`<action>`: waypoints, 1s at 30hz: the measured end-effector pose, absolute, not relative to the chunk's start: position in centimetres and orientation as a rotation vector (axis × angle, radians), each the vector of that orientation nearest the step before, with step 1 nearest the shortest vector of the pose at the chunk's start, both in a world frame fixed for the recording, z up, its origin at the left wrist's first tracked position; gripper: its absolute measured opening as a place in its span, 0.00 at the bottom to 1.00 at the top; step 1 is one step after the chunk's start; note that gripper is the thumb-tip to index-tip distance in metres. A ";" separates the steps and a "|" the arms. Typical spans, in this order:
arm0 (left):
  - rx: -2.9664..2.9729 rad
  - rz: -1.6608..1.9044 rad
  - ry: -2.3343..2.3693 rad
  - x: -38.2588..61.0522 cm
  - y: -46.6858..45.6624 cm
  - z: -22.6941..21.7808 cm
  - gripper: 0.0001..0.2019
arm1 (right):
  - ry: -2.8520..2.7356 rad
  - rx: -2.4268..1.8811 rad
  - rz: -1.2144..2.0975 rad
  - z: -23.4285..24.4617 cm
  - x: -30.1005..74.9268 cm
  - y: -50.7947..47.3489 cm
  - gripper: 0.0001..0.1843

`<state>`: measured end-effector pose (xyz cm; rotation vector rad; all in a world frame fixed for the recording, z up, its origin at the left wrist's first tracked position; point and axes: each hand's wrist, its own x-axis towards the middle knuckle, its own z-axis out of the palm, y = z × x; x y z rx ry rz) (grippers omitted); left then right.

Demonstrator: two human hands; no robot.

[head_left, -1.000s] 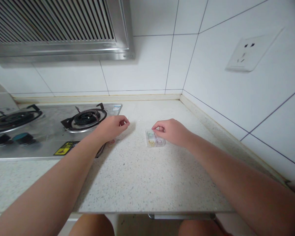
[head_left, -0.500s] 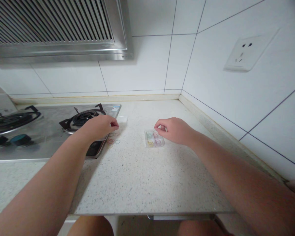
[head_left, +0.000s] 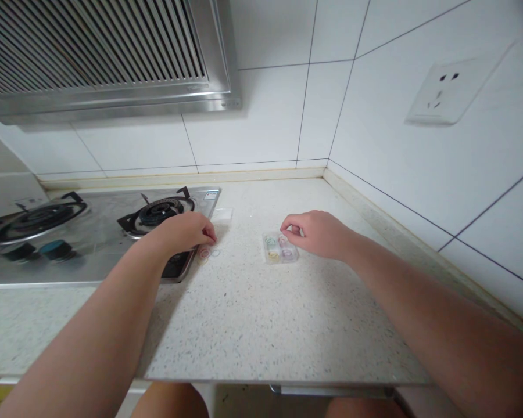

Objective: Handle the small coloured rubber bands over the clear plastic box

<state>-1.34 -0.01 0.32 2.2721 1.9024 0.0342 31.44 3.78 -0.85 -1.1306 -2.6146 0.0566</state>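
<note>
Clear plastic box [head_left: 280, 249] on the worktop [head_left: 244, 316]: at its far-right corner the right hand [head_left: 317, 232] bunches its fingertips, probably for steadying; left of it, the left hand's [head_left: 192, 230] bunched grip nears loose rings [head_left: 205, 253]. Whether either pinches anything, I cannot tell.

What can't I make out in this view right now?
Head view throughout:
Left hand, right hand: whether either pinches anything; too small to tell.
Thin coloured rings: count; too small, and the left hand may cover some.
Clear plastic compartment box: ring count inside; too small, and the right hand overlaps its far corner.
Silver metal hob: left end; cut off by the picture edge.
</note>
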 end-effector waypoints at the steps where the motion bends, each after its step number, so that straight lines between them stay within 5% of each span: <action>1: 2.278 0.043 1.905 -1.3 0.0 0.3 0.09 | -2.622 -1.132 0.056 -0.8 31.4 3.8 0.12; 12: 2.361 0.048 1.888 -0.6 -0.4 0.4 0.10 | -2.666 -1.140 0.073 -0.8 31.6 4.0 0.13; 30: 2.276 0.612 1.424 5.1 -2.2 0.2 0.10 | -2.607 -0.998 0.167 -0.6 31.1 3.3 0.12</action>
